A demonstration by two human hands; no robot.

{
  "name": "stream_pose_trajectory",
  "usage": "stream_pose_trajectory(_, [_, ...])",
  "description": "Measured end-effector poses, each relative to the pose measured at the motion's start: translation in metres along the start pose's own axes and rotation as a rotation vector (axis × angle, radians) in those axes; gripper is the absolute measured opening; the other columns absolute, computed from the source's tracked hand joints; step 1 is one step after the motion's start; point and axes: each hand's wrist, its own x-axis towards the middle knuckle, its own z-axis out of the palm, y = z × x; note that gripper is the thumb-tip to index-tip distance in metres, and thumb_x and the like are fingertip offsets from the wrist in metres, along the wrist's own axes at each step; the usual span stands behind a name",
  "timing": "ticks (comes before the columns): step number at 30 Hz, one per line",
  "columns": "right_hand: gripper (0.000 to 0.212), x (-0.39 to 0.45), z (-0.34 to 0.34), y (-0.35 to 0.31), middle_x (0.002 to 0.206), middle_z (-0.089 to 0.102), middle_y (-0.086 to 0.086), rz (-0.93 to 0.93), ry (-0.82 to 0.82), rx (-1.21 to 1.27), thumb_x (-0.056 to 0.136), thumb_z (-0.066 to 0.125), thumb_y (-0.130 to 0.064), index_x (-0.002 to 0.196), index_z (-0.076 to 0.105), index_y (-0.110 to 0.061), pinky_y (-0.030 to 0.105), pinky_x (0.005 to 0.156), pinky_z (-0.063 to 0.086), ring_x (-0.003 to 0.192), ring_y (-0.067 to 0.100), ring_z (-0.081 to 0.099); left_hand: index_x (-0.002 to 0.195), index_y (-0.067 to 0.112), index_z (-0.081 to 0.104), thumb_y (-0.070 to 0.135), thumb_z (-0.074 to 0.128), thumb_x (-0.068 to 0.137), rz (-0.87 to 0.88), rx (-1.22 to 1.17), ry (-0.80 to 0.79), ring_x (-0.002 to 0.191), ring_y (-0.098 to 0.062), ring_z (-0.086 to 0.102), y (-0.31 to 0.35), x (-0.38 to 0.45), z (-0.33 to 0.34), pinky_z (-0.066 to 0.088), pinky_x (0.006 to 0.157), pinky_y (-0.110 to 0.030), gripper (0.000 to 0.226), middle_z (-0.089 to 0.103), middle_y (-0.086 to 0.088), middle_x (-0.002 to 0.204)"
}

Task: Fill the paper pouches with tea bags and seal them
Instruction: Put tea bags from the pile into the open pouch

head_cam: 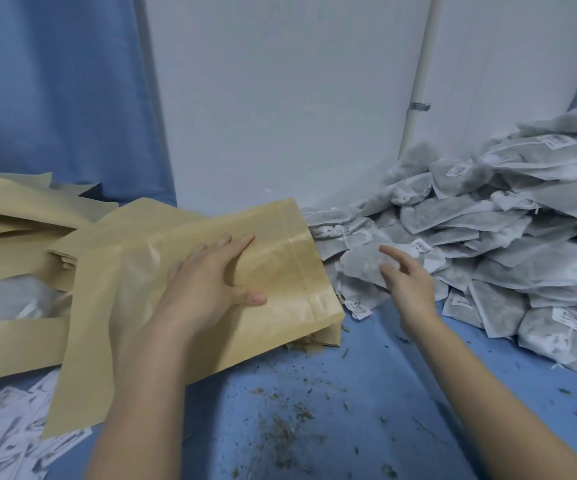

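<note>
Key relation: the tea-bag pile point(488, 244) lies to the right of the paper pouch point(211, 285), and the pouch's sealing strip and mouth end face that pile.
Pouch axis: long axis runs from lower left to upper right, with the mouth end at the right, just beside the nearest tea bags.
Left grip: left hand point(207, 282) lies flat on the pouch, fingers straight and spread, pressing it down on the table point(366, 393).
Right grip: right hand point(405, 282) is nearer the pile, fingers apart and relaxed, at one tea bag point(363, 263) on the pile's near edge; whether it touches the bag I cannot tell.
Judged step: fetching a tea bag for the pouch.
Around: more kraft pouches point(20, 220) stacked at left, printed slips point(10, 427) at lower left, loose tea crumbs point(280, 420) on the blue cover.
In the way: nothing between pile and pouch mouth; the mouth looks flat and may need opening.
</note>
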Motion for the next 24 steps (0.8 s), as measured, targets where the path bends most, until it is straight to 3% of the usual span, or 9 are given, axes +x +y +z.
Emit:
stream_pose_trajectory(4, [0.033,-0.017,-0.030,-0.017,0.058,0.036,-0.014,-0.182,-0.225,0.151,0.090,0.053,-0.006,0.104,0.068,-0.033,0.013,0.057,0.035,0.054,0.002,0.036,0.140,0.047,0.031,0.034,0.082,0.066,0.010,-0.009,-0.019,0.145,-0.016,0.015,0.002,-0.001,-0.002,0.015,0.116,-0.043,0.091,0.020,0.012,0.156])
stream_pose_trajectory(7, [0.030,-0.026,-0.030,-0.036,0.055,0.040,-0.017,-0.279,-0.404,0.141,0.091,0.054,-0.007,0.105,0.068,-0.029,0.010,0.057,0.036,0.056,0.003,0.039,0.139,0.048,0.033,0.032,0.083,0.065,0.033,-0.026,-0.059,0.144,-0.013,0.015,0.004,-0.003,-0.002,0.014,0.117,-0.041,0.090,0.021,0.015,0.154])
stream_pose_trajectory(10, [0.030,-0.034,-0.012,-0.055,0.060,0.050,-0.018,-0.373,-0.549,0.030,0.091,0.055,-0.006,0.101,0.068,-0.031,0.009,0.061,0.040,0.061,0.001,0.046,0.136,0.049,0.037,0.030,0.084,0.063,0.070,-0.074,-0.066,0.144,-0.011,0.016,0.005,-0.003,-0.003,0.014,0.118,-0.039,0.089,0.024,0.017,0.153])
stream_pose_trajectory(13, [0.030,-0.035,0.012,-0.070,0.078,0.066,-0.021,-0.328,-0.763,-0.041,0.089,0.056,-0.002,0.094,0.066,-0.031,0.011,0.071,0.047,0.076,-0.005,0.061,0.133,0.052,0.041,0.029,0.085,0.062,0.109,-0.114,-0.066,0.143,-0.006,0.016,0.008,-0.004,-0.002,0.014,0.118,-0.036,0.087,0.027,0.020,0.151])
stream_pose_trajectory(16, [0.024,-0.029,0.033,-0.079,0.075,0.055,-0.009,-0.350,-0.870,-0.340,0.084,0.056,0.001,0.071,0.053,-0.019,0.009,0.066,0.042,0.069,0.004,0.051,0.132,0.055,0.040,0.032,0.084,0.061,0.141,-0.100,-0.085,0.143,-0.005,0.015,0.011,-0.003,0.000,0.013,0.118,-0.037,0.087,0.026,0.021,0.151])
stream_pose_trajectory(19, [0.034,-0.021,0.045,-0.080,0.064,0.044,-0.007,-0.394,-0.775,-0.437,0.084,0.055,0.001,0.061,0.046,-0.023,0.010,0.060,0.037,0.061,0.007,0.041,0.134,0.053,0.037,0.033,0.083,0.063,0.120,-0.055,-0.058,0.144,-0.010,0.015,0.010,-0.002,0.002,0.013,0.117,-0.040,0.087,0.023,0.017,0.153])
stream_pose_trajectory(21, [0.019,-0.010,0.046,-0.076,0.062,0.060,0.001,-0.330,-0.549,-0.272,0.084,0.060,-0.018,0.065,0.065,-0.019,0.025,0.061,0.045,0.060,0.017,0.054,0.137,0.051,0.033,0.034,0.082,0.065,0.091,-0.006,-0.002,0.144,-0.013,0.014,0.007,-0.001,0.002,0.013,0.117,-0.043,0.088,0.021,0.013,0.155])
stream_pose_trajectory(22, [0.019,-0.001,0.047,-0.070,0.064,0.066,-0.001,-0.275,-0.400,-0.196,0.085,0.060,-0.029,0.070,0.070,-0.020,0.027,0.060,0.048,0.060,0.014,0.059,0.138,0.051,0.032,0.035,0.081,0.067,0.072,0.030,0.028,0.144,-0.014,0.014,0.006,0.000,0.002,0.012,0.116,-0.043,0.088,0.020,0.012,0.155])
stream_pose_trajectory(24, [0.026,0.019,0.048,-0.055,0.077,0.071,-0.001,-0.163,-0.148,-0.279,0.088,0.053,-0.035,0.082,0.071,-0.018,0.031,0.071,0.052,0.074,0.015,0.065,0.140,0.050,0.029,0.037,0.080,0.069,0.037,0.096,0.068,0.145,-0.016,0.011,0.001,0.000,0.002,0.011,0.116,-0.043,0.088,0.019,0.010,0.156])
